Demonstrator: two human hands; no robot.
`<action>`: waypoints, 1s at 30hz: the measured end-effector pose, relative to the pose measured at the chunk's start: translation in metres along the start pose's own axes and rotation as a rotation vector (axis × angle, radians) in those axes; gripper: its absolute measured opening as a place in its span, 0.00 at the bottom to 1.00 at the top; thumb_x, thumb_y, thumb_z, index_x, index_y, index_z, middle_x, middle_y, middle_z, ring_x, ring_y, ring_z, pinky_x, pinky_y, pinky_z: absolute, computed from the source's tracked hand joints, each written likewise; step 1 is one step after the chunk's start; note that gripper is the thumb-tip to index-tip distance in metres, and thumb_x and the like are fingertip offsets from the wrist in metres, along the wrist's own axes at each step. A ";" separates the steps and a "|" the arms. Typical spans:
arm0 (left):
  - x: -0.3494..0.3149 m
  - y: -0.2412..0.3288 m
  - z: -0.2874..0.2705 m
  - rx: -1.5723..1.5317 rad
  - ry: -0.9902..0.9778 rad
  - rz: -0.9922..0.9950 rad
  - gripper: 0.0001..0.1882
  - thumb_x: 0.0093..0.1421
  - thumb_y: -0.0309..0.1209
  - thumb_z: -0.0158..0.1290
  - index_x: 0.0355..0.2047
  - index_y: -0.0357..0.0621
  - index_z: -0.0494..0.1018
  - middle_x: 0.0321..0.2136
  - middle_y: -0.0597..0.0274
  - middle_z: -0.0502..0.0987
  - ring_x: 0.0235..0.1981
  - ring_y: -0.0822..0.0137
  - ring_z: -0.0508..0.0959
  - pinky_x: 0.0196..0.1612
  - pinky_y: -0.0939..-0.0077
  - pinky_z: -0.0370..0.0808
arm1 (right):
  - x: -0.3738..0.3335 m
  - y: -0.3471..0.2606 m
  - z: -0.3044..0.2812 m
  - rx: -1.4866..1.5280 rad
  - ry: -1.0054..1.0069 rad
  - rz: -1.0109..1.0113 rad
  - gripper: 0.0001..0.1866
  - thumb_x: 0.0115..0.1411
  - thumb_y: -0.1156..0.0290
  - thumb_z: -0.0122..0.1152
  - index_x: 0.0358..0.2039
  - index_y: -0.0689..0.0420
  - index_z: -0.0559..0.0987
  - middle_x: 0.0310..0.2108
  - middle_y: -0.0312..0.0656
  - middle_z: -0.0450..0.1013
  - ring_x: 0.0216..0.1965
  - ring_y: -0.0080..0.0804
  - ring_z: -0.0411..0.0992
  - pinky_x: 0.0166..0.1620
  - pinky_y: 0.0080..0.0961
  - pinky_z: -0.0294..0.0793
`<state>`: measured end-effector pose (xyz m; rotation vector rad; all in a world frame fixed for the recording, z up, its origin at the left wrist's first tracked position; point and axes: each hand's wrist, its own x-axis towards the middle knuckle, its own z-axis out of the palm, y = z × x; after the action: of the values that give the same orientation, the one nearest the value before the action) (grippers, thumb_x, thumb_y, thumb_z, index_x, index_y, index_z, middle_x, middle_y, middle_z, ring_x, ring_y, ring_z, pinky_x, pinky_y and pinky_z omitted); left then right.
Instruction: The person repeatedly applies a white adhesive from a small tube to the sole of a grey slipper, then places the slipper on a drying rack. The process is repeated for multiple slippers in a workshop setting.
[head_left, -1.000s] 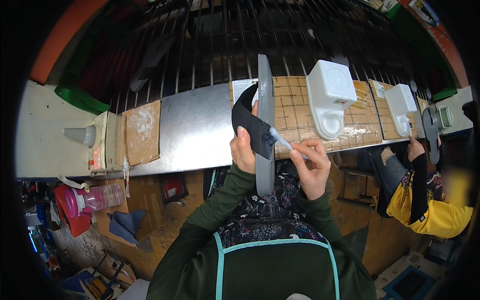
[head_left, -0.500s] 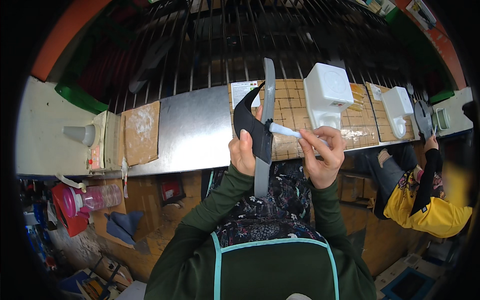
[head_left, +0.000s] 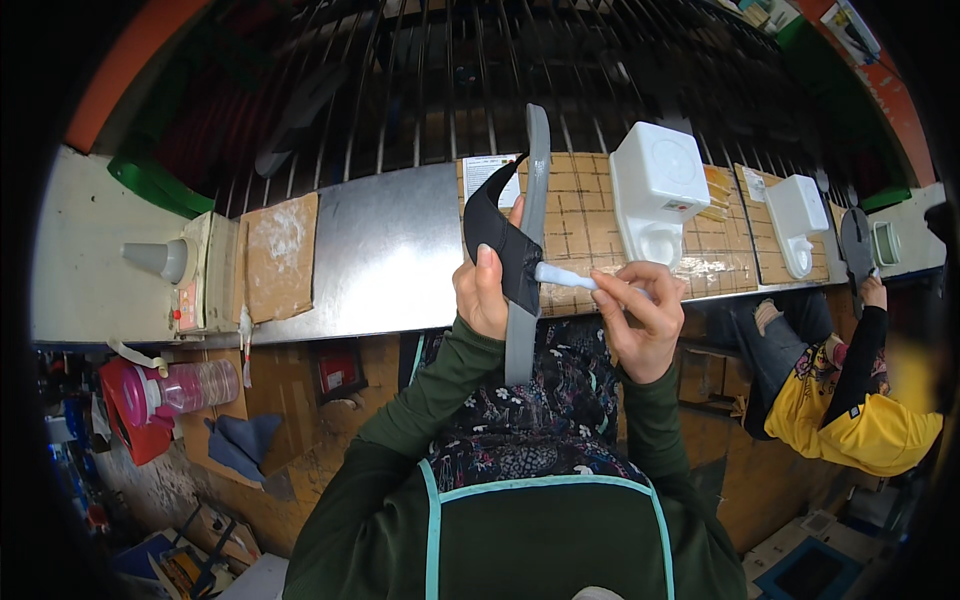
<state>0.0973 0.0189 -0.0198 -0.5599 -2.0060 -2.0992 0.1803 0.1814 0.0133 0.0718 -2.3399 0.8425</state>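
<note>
A sandal (head_left: 504, 246) with a wide black strap and a grey sole is held on its edge above the front of the bench. My left hand (head_left: 484, 292) grips it, thumb on the strap and a fingertip showing between strap and sole. Between the fingers of my right hand (head_left: 644, 314) is a brush with a pale, whitish handle (head_left: 567, 276). Its tip meets the sandal where the strap joins the sole, and the bristles are mostly hidden there. Beyond my right hand stands a white plastic dispenser (head_left: 660, 172) with a small round cup at its front.
Dark metal roller bars (head_left: 400, 100) run behind the bench. A cardboard piece (head_left: 278, 258) lies on the metal top (head_left: 385, 250) at left, beside a grey cone (head_left: 160, 259). A pink-lidded bottle (head_left: 200, 390) is below. At right, a person in yellow (head_left: 850, 425) holds another sole (head_left: 856, 245) near a second white dispenser (head_left: 797, 215).
My right hand and the brush have shifted slightly left and down along the sole edge. The dark bristles seen before are now mostly out of sight. The left hand keeps its hold.
</note>
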 end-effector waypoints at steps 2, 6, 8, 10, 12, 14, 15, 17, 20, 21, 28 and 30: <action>0.002 0.001 0.001 -0.012 0.021 -0.003 0.32 0.68 0.39 0.22 0.58 0.27 0.64 0.39 0.46 0.78 0.35 0.64 0.77 0.42 0.76 0.71 | -0.001 -0.001 0.000 0.012 -0.004 0.005 0.13 0.47 0.71 0.71 0.36 0.48 0.86 0.30 0.31 0.71 0.30 0.24 0.66 0.39 0.25 0.53; 0.002 0.007 -0.005 -0.136 -0.117 -0.143 0.34 0.69 0.43 0.20 0.63 0.28 0.55 0.57 0.46 0.67 0.57 0.62 0.68 0.60 0.73 0.62 | -0.003 -0.002 -0.001 0.005 -0.012 -0.001 0.13 0.46 0.71 0.72 0.36 0.47 0.86 0.30 0.31 0.71 0.29 0.24 0.66 0.39 0.25 0.53; 0.003 0.008 -0.005 -0.135 -0.126 -0.128 0.34 0.69 0.43 0.20 0.63 0.29 0.55 0.57 0.46 0.68 0.56 0.62 0.69 0.59 0.73 0.64 | -0.003 -0.002 -0.002 -0.001 -0.012 -0.012 0.13 0.46 0.71 0.72 0.36 0.47 0.85 0.30 0.31 0.71 0.29 0.23 0.65 0.39 0.25 0.53; 0.006 0.008 -0.003 -0.103 -0.075 -0.086 0.33 0.69 0.42 0.20 0.62 0.29 0.58 0.51 0.46 0.72 0.49 0.62 0.73 0.53 0.73 0.67 | -0.004 -0.003 -0.003 0.001 -0.021 -0.022 0.14 0.46 0.71 0.72 0.36 0.47 0.85 0.30 0.31 0.71 0.29 0.23 0.65 0.39 0.25 0.52; 0.007 0.006 0.002 -0.057 0.021 -0.015 0.32 0.69 0.40 0.22 0.59 0.27 0.63 0.41 0.45 0.78 0.37 0.63 0.78 0.43 0.75 0.72 | -0.004 -0.004 -0.003 0.001 -0.027 -0.031 0.14 0.46 0.71 0.72 0.37 0.46 0.85 0.30 0.31 0.71 0.29 0.23 0.65 0.39 0.26 0.52; 0.008 0.006 0.001 -0.051 0.002 -0.032 0.32 0.69 0.40 0.21 0.59 0.27 0.63 0.42 0.44 0.78 0.39 0.62 0.78 0.43 0.75 0.72 | -0.004 -0.005 -0.004 0.003 -0.027 -0.041 0.15 0.46 0.71 0.72 0.37 0.46 0.85 0.30 0.31 0.71 0.29 0.23 0.65 0.39 0.26 0.52; 0.008 0.005 0.001 -0.062 0.000 -0.033 0.32 0.69 0.40 0.21 0.59 0.27 0.63 0.42 0.44 0.78 0.39 0.62 0.78 0.44 0.75 0.72 | -0.004 -0.005 -0.004 0.006 -0.037 -0.043 0.15 0.46 0.71 0.72 0.37 0.46 0.85 0.30 0.31 0.71 0.29 0.23 0.65 0.39 0.26 0.51; 0.009 0.004 0.001 -0.062 0.015 -0.008 0.32 0.69 0.40 0.21 0.59 0.28 0.63 0.43 0.44 0.78 0.40 0.62 0.78 0.44 0.75 0.73 | -0.003 -0.006 -0.006 0.008 -0.044 -0.046 0.15 0.46 0.71 0.72 0.37 0.47 0.85 0.30 0.31 0.72 0.29 0.23 0.65 0.39 0.27 0.51; 0.010 0.005 0.001 -0.127 -0.008 -0.038 0.32 0.69 0.41 0.21 0.60 0.29 0.62 0.44 0.44 0.77 0.40 0.62 0.78 0.46 0.75 0.73 | -0.003 -0.006 -0.011 -0.024 -0.096 -0.054 0.14 0.45 0.71 0.72 0.36 0.47 0.85 0.31 0.32 0.72 0.29 0.23 0.66 0.39 0.26 0.53; 0.010 0.006 0.002 -0.209 -0.014 -0.069 0.33 0.69 0.43 0.21 0.60 0.29 0.61 0.44 0.44 0.77 0.41 0.62 0.78 0.47 0.75 0.72 | -0.002 -0.005 -0.012 0.072 -0.131 -0.022 0.14 0.46 0.71 0.72 0.36 0.47 0.85 0.31 0.32 0.72 0.30 0.23 0.66 0.40 0.25 0.54; 0.009 0.011 0.013 -0.716 0.017 -0.233 0.38 0.67 0.55 0.24 0.65 0.35 0.53 0.54 0.47 0.69 0.51 0.63 0.73 0.54 0.70 0.71 | -0.001 -0.007 0.008 0.344 0.009 0.252 0.10 0.50 0.75 0.69 0.36 0.54 0.85 0.31 0.35 0.71 0.26 0.22 0.67 0.35 0.22 0.63; 0.011 0.010 0.011 -0.873 0.084 -0.320 0.39 0.67 0.57 0.25 0.66 0.38 0.52 0.55 0.48 0.68 0.53 0.63 0.72 0.53 0.69 0.71 | -0.005 -0.009 0.007 0.198 -0.042 0.126 0.11 0.50 0.77 0.69 0.36 0.56 0.85 0.31 0.36 0.71 0.24 0.21 0.66 0.33 0.20 0.65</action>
<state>0.0924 0.0302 -0.0061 -0.2448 -1.0959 -3.1023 0.1823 0.1694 0.0109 0.0248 -2.3122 1.1434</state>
